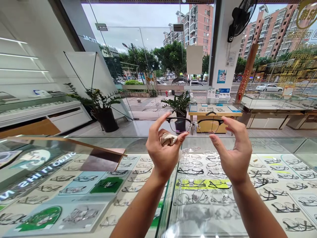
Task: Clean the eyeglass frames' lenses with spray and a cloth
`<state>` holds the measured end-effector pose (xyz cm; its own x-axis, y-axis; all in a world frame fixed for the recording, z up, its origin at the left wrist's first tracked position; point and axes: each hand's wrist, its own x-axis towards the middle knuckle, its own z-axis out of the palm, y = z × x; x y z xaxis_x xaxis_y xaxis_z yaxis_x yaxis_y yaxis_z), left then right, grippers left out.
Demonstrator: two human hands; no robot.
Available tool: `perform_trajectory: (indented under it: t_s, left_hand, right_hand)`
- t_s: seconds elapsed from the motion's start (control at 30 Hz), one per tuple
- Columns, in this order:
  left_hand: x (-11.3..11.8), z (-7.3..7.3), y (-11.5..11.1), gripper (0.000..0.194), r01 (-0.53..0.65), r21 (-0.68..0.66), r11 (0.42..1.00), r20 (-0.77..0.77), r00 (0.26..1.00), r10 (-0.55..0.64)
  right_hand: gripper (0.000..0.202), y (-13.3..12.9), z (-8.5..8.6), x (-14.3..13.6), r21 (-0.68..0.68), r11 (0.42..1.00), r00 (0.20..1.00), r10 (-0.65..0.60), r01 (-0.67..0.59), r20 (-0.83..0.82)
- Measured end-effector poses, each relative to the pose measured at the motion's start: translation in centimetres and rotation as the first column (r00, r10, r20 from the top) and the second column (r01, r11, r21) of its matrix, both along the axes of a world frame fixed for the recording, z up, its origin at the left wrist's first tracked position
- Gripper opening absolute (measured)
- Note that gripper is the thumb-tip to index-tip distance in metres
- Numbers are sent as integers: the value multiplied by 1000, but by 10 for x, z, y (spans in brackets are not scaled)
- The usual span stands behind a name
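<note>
A pair of eyeglasses (194, 124) with dark upper rims and clear lenses is held up in front of me, above the glass display counter. My left hand (164, 155) pinches its left end between the fingers, and a crumpled light cloth (168, 139) is tucked in the same palm. At the opposite end, the fingertips of my right hand (235, 155) grip the corner of the frame, with the thumb lower down by the right lens. The lenses face the windows, and the view outside shows through them.
Below lies the glass counter (173, 198) with rows of spectacles inside. A tilted panel (99, 155) stands on its left part. Beyond are potted plants (105, 115), a smaller display case (215, 109), glass doors (148, 72) and a wall fan (241, 19).
</note>
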<state>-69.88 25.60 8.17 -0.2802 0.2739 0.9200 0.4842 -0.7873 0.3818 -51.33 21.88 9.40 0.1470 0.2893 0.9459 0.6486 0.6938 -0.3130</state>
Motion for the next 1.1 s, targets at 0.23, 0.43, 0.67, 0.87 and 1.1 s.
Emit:
perform_trajectory:
  t_s: [0.23, 0.43, 0.67, 0.87, 1.1]
  left_hand:
    - [1, -4, -1, 64, -10, 67, 998, 9, 1000, 9]
    - [0, -5, -1, 66, -42, 139, 989, 6, 999, 42]
    - [1, -6, 2, 68, 15, 149, 989, 19, 1000, -18]
    - [5, -5, 4, 71, 128, 118, 985, 38, 990, -134]
    - [6, -4, 3, 68, 206, 79, 975, 67, 975, -212]
  right_hand:
    - [37, 2, -3, 2, -122, 977, 975, 154, -175, -162]
    - [41, 10, -3, 4, -252, 899, 902, 263, -358, -343]
    - [32, 9, 1, 6, -230, 864, 840, 317, -447, -441]
    - [25, 3, 3, 4, -169, 903, 852, 290, -395, -436]
    - [21, 4, 1, 4, -147, 914, 848, 279, -378, -450]
